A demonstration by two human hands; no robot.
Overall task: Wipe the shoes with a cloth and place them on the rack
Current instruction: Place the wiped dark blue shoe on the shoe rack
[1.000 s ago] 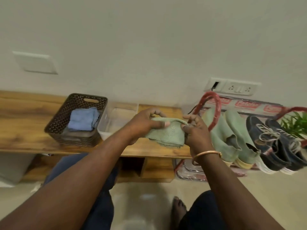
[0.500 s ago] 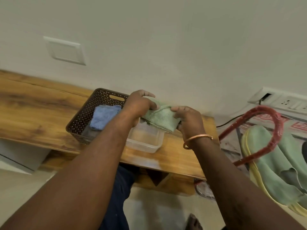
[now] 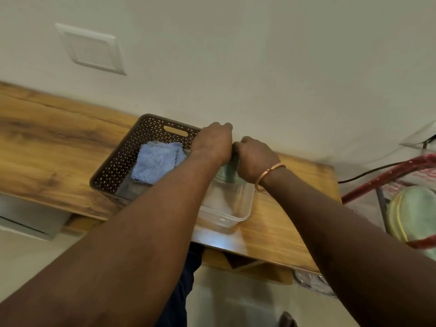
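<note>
Both my hands hold a green cloth [image 3: 228,169] over the far end of a clear plastic tub [image 3: 245,204] on the wooden bench. My left hand [image 3: 213,143] and my right hand [image 3: 254,158] grip it close together, knuckles up, so only a narrow strip of cloth shows between and below them. A pale green shoe [image 3: 415,213] with a yellow sole lies on the red-framed rack [image 3: 387,178] at the right edge.
A brown perforated basket [image 3: 122,159] with a folded blue cloth [image 3: 157,162] stands left of the tub. The wooden bench [image 3: 47,147] runs along the wall. A black cable [image 3: 368,173] trails toward the rack. My knees and the floor are below.
The view has swung left and closer to the bench. My hands carried the green cloth from in front of the rack to above the tub and drew together, bunching it.
</note>
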